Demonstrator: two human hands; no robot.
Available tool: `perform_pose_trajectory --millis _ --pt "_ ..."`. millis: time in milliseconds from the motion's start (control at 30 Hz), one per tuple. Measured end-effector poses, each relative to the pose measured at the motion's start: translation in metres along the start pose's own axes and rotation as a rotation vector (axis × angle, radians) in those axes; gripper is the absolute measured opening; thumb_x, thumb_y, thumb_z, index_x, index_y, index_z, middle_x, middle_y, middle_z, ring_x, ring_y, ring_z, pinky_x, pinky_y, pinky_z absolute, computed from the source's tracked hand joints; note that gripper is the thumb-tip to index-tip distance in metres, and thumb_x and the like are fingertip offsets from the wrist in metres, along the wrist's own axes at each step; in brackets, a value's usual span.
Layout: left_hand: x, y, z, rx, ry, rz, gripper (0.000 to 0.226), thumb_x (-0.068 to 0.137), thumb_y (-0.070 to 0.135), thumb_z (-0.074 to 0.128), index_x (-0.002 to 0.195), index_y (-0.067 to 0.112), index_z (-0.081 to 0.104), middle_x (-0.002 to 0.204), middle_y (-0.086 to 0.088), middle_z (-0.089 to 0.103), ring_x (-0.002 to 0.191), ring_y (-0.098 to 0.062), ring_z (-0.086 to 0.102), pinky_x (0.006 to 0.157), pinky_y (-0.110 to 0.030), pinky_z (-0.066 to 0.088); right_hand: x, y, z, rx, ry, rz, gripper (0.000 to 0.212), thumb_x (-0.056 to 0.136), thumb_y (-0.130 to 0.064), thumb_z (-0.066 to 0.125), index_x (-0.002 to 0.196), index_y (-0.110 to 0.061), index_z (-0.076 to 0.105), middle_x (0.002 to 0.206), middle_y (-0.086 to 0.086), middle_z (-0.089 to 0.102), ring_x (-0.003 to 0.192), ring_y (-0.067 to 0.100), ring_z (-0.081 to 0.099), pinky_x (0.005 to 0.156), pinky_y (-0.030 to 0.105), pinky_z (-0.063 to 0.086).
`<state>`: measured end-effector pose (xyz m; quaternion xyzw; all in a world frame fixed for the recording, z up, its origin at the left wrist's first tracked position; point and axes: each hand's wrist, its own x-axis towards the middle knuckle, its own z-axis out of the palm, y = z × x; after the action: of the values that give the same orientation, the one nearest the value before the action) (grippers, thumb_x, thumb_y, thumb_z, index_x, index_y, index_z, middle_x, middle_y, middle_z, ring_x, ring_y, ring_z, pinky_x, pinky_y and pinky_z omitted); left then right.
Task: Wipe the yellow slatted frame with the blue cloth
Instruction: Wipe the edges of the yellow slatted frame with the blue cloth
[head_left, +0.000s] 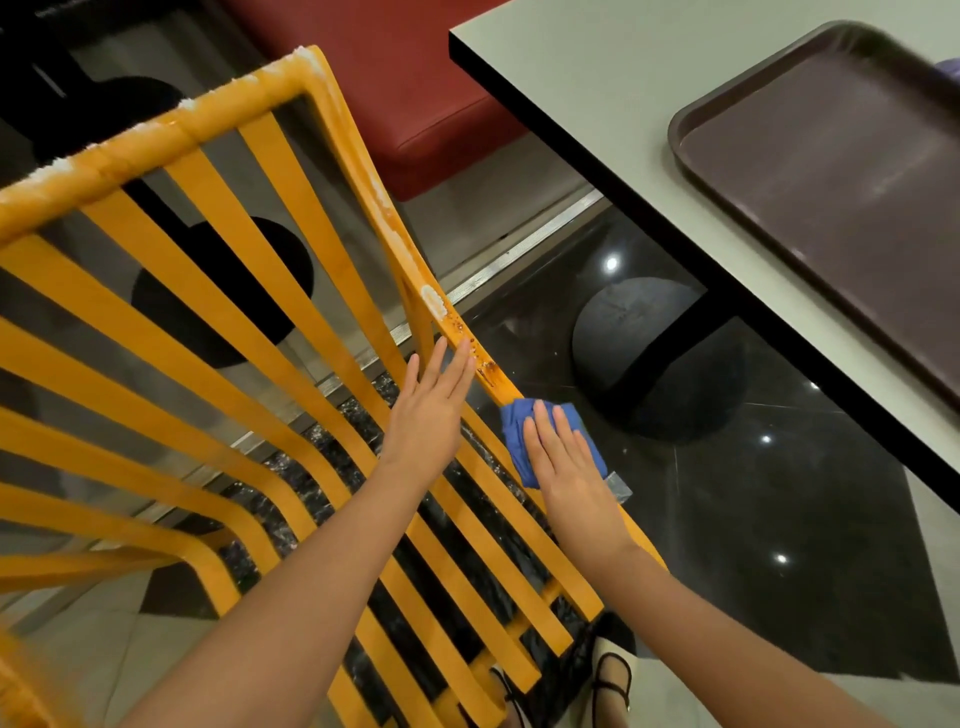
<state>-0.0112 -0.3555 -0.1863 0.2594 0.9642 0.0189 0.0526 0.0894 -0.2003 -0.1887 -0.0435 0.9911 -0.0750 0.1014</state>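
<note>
Right hand (566, 462) flat, fingers straight, pressing blue cloth (519, 441) onto right rail of yellow slatted frame (218, 312). Left hand (431, 410) open, steadying slats. Best pushed upward along rail, firm pressure, over brown stains (480, 364) toward white residue (434, 300).

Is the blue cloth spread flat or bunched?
Bunched: the blue cloth shows folds and creases under the right hand, pressed on the yellow frame.

Single head view, looking steeply down, close over yellow slatted frame (260, 322).
</note>
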Motion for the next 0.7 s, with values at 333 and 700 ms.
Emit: perform_pose_trajectory --millis 333,700 --pt "-0.001 0.002 0.000 0.001 -0.023 -0.022 0.070 0.091 0.008 0.045 0.148 0.015 0.004 0.157 -0.002 -0.007 0.143 -0.025 -0.008 0.115 -0.043 -0.003 0.021 -0.014 -0.004 0.008 0.055 0.065 0.082 0.077 0.010 0.061 0.146 -0.001 0.018 0.155 0.021 0.015 0.143 0.037 0.017 0.115 0.043 0.019" --pt "-0.001 0.001 0.000 0.014 -0.023 -0.019 0.068 0.093 0.008 0.041 0.148 0.016 0.002 0.157 -0.001 -0.009 0.143 -0.025 -0.010 0.114 -0.043 -0.006 0.004 -0.021 -0.002 -0.042 0.055 0.111 0.085 0.065 0.005 0.075 0.140 0.000 0.037 0.148 0.022 0.033 0.136 0.041 0.031 0.108 0.047 0.024"
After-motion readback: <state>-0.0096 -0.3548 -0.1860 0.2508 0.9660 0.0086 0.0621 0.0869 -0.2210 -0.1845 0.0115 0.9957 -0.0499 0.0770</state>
